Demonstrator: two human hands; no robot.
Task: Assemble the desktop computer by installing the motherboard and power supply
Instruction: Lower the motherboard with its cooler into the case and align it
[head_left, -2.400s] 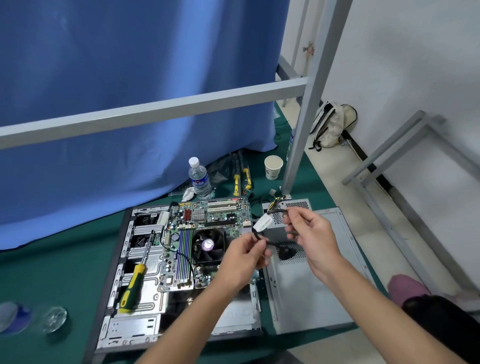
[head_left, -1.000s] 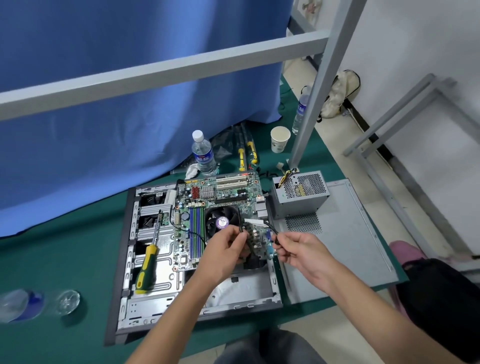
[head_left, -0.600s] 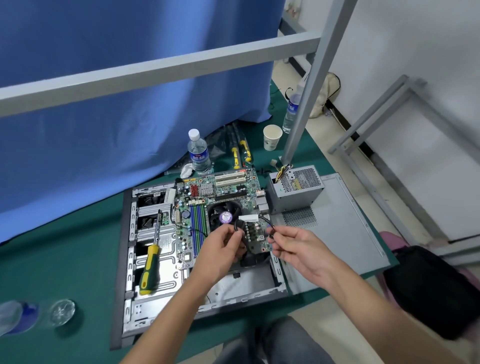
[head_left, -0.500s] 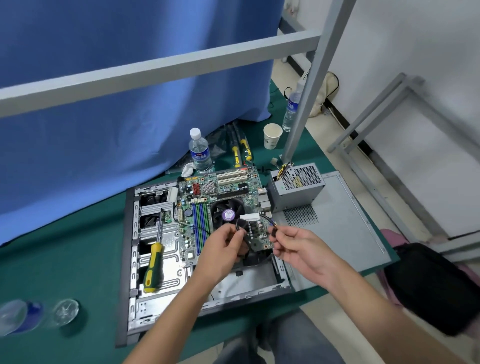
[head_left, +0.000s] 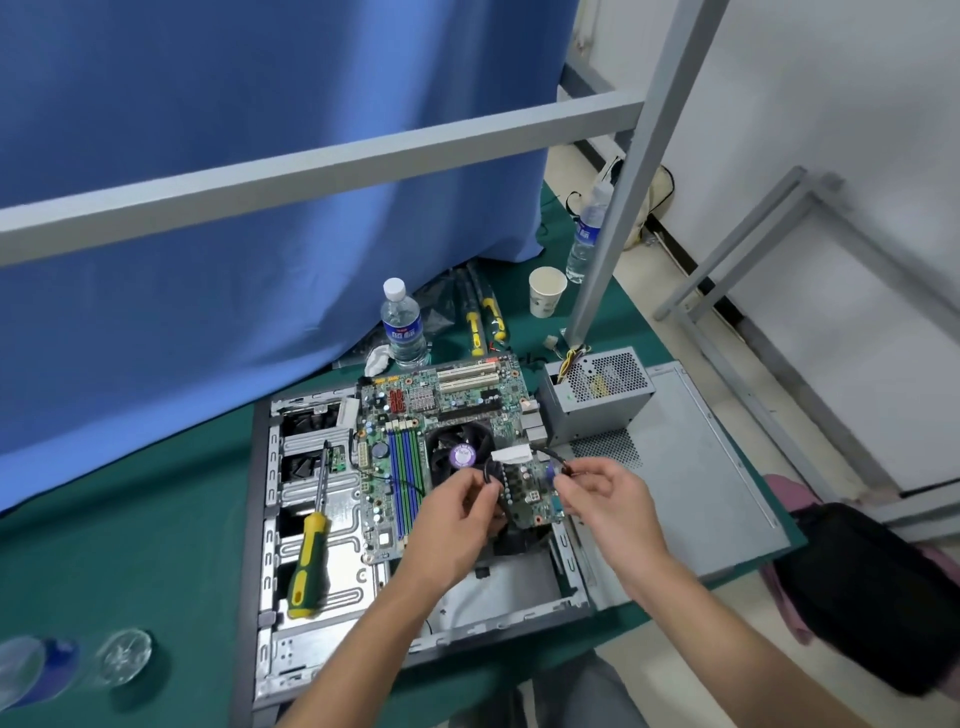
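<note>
Motherboard (head_left: 447, 447) is lying in the open case (head_left: 311, 639), its fan (head_left: 460, 449) facing up. Just above its near right corner I am holding a thin black cable (head_left: 550, 456) with a white tag (head_left: 511, 455): my left hand (head_left: 457, 525) is pinching one end, my right hand (head_left: 605, 501) is pinching the other, fingers curled tight on both. The power supply (head_left: 597, 400) is sitting outside the case on the side panel (head_left: 691, 483), touching the case's right wall, not yet installed. A screwdriver (head_left: 310, 545) is lying loose inside the case, left of the board. I am judging the risks: tugging could strain the thin cable, a slipping end could drop into the fan, and the screwdriver could scratch the board if the case gets jolted.
</note>
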